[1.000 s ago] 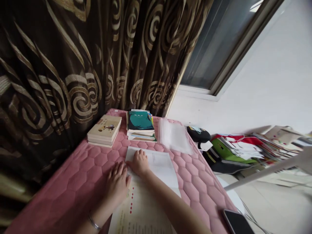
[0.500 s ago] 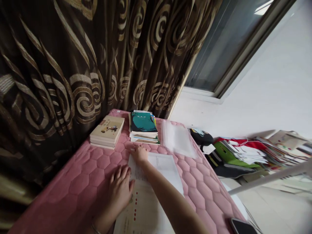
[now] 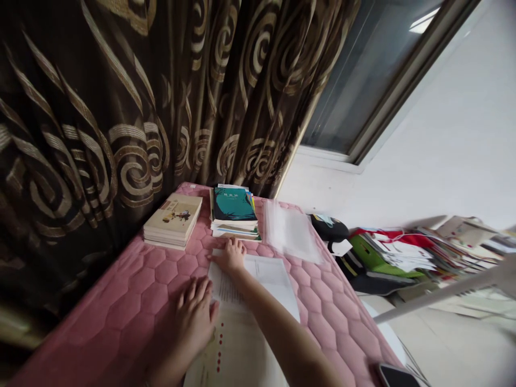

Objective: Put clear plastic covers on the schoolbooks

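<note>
An open booklet [image 3: 258, 301] with white pages and a row of red dots lies on the pink quilted table cover [image 3: 133, 301]. My left hand [image 3: 193, 317] lies flat on the booklet's left edge, fingers spread. My right hand [image 3: 231, 256] rests at the far left corner of the upper page, fingers stretched out and pressing down, just in front of a stack of books topped by a teal one [image 3: 234, 207].
A beige book stack [image 3: 173, 219] sits at the far left, clear plastic sleeves [image 3: 292, 231] at the far right. A dark patterned curtain [image 3: 141, 97] hangs behind. A phone [image 3: 397, 375] lies at the near right edge. Papers and folders [image 3: 403, 252] clutter the floor right.
My right hand has slid farther up the page towards the teal book stack. My left hand has stayed on the booklet's left edge.
</note>
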`<action>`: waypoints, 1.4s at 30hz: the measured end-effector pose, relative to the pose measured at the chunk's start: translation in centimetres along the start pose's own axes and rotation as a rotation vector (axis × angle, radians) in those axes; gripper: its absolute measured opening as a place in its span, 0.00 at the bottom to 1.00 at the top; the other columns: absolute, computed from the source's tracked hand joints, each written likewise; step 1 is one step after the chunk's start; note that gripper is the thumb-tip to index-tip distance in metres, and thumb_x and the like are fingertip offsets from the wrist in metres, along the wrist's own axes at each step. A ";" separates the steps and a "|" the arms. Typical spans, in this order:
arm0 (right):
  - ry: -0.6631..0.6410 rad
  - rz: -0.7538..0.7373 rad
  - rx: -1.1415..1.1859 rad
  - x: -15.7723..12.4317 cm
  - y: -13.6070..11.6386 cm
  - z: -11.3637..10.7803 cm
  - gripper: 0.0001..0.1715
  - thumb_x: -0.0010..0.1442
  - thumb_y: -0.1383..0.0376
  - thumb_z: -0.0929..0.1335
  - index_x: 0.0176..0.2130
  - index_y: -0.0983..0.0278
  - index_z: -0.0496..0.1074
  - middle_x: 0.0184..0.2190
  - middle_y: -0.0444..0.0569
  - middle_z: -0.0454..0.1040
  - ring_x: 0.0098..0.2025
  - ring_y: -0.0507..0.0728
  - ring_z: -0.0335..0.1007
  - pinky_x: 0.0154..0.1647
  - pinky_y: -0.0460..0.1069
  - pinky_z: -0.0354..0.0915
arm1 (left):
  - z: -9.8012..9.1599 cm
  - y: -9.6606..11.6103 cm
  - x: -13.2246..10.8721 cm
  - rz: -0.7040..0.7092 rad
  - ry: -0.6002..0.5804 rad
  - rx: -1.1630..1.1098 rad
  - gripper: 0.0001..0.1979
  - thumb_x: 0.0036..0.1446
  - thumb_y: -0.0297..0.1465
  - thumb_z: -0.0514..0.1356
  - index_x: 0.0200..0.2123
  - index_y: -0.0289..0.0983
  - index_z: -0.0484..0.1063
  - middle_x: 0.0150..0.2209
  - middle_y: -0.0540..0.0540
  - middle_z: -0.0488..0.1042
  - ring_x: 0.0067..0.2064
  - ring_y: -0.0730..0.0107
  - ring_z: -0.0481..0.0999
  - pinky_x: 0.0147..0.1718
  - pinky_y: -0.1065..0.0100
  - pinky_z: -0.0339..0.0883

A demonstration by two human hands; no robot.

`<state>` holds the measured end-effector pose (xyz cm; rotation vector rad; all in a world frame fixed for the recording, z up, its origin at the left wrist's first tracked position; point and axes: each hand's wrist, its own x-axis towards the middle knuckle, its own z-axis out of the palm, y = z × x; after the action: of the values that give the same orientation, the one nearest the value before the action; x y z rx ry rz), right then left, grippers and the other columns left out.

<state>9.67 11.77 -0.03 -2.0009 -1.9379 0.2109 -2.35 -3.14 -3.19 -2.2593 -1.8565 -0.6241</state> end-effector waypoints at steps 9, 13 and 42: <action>-0.005 -0.169 -0.016 -1.4 -2.1 1.1 0.38 0.64 0.54 0.63 0.65 0.74 0.57 0.67 0.65 0.51 0.68 0.70 0.46 0.67 0.62 0.40 | -0.1 0.0 0.2 -0.026 -0.048 0.024 0.20 0.62 0.33 0.52 0.55 0.38 0.72 0.59 0.43 0.71 0.61 0.52 0.66 0.57 0.51 0.59; -0.222 -0.382 0.054 -6.2 0.9 -0.3 0.39 0.67 0.51 0.59 0.68 0.70 0.52 0.69 0.61 0.47 0.71 0.66 0.39 0.68 0.62 0.43 | -0.1 -0.2 0.4 -0.004 -0.062 0.035 0.21 0.62 0.36 0.51 0.54 0.37 0.73 0.59 0.39 0.71 0.62 0.50 0.66 0.58 0.50 0.59; 0.053 0.292 -0.053 -3.3 19.8 -8.0 0.19 0.55 0.52 0.71 0.37 0.64 0.73 0.43 0.56 0.74 0.48 0.63 0.69 0.44 0.53 0.61 | 4.3 15.6 6.0 0.257 -0.308 -0.214 0.25 0.62 0.35 0.52 0.62 0.40 0.63 0.69 0.38 0.53 0.69 0.51 0.51 0.65 0.45 0.45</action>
<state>30.80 7.25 0.11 -2.2950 -1.6296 0.1770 14.56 0.44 -2.40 -2.8139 -1.6384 -0.4742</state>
